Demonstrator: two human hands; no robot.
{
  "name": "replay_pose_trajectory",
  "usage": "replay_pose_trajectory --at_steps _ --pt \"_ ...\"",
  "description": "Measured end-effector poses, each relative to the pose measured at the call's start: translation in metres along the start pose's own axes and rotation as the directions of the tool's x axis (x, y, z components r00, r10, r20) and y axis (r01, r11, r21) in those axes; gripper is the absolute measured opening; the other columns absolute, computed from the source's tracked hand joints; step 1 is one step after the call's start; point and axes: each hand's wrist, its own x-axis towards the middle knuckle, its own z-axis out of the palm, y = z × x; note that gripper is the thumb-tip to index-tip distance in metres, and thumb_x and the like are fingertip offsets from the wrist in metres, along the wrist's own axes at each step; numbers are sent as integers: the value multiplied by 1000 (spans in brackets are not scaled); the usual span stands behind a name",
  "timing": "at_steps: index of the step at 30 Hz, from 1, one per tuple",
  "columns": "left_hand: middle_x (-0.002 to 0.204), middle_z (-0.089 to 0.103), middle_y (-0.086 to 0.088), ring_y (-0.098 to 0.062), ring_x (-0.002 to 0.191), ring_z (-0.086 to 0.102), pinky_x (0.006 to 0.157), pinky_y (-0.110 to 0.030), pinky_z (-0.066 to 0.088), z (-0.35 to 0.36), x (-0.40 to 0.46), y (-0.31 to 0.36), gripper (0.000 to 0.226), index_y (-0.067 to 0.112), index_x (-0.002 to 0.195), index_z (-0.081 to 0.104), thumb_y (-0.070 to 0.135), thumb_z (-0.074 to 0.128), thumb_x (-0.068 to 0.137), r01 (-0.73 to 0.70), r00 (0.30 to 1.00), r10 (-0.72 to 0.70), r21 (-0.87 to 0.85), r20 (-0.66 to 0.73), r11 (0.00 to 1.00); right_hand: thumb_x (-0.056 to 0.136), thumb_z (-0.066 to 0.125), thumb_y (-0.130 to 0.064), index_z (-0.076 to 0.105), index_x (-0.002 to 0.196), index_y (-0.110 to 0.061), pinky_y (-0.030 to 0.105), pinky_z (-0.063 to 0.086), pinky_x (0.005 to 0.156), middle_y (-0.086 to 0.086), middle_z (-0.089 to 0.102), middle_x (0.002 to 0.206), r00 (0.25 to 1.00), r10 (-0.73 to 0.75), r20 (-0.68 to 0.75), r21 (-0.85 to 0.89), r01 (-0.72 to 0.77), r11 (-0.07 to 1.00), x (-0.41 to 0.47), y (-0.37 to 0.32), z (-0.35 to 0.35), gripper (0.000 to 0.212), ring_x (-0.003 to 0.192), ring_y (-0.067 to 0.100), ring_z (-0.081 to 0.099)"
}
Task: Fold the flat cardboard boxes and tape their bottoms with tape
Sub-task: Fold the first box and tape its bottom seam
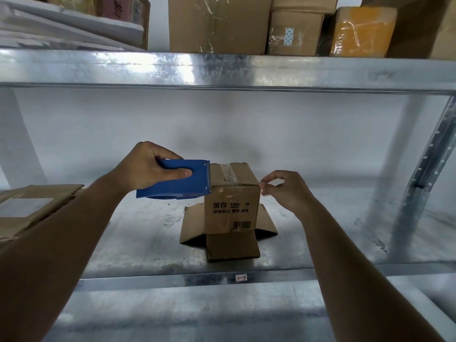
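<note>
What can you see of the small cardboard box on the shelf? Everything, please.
The small box is plain brown corrugated cardboard, standing upright on the metal shelf with its closed end up. Clear tape runs across the top seam and down the near face. That face bears dark printed lettering and a barcode. The lower flaps are open and splayed flat on the shelf. The blue tape dispenser, gripped by the left hand, meets the top left edge. The right hand is at the top right corner, fingertips pinched together.

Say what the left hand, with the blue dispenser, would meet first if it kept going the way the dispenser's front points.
Probably the small cardboard box: the tape dispenser in the left hand already sits at its taped top edge.
</note>
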Motion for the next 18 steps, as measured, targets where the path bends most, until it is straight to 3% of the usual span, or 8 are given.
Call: replay_pose_trajectory --at_steps 2,4,7,10,18 --pt "95 79 16 -10 84 76 70 -32 65 1 1 -1 31 26 105 83 39 82 77 5 1000 -5 8 6 1000 95 69 -53 78 103 -23 42 46 105 -12 67 111 1000 10 -12 -138 -12 990 -1 3 1 33 118 11 53" --pt "94 79 16 -10 84 76 70 -33 65 1 0 -3 28 27 104 82 37 83 78 11 1000 -11 2 2 1000 92 73 -51 77 104 -22 35 51 94 -15 65 99 994 -40 -103 -129 26 991 -3 5 6 31 104 11 61" --pt "95 80 14 -12 84 77 72 -37 65 3 0 -6 28 25 105 83 36 83 79 16 1000 -16 -3 -14 1000 90 81 -23 75 106 -22 25 56 75 -8 66 92 927 -278 -249 -109 259 960 -5 7 18 17 78 2 64" --pt "94 80 14 -12 84 77 72 -34 65 3 0 -6 25 25 105 82 32 84 81 21 999 -22 -20 -28 1000 91 74 -2 80 106 -15 13 52 76 -6 68 94 796 -555 -241 -242 505 829 -3 5 25 21 77 -1 62" --pt "94 80 14 -11 83 77 71 -34 65 3 -2 -5 23 24 105 82 29 84 83 30 999 -30 -9 -26 1000 95 71 -10 78 114 -12 35 56 79 -2 69 102 731 -671 -127 -322 609 725 -3 13 40 20 94 18 62"
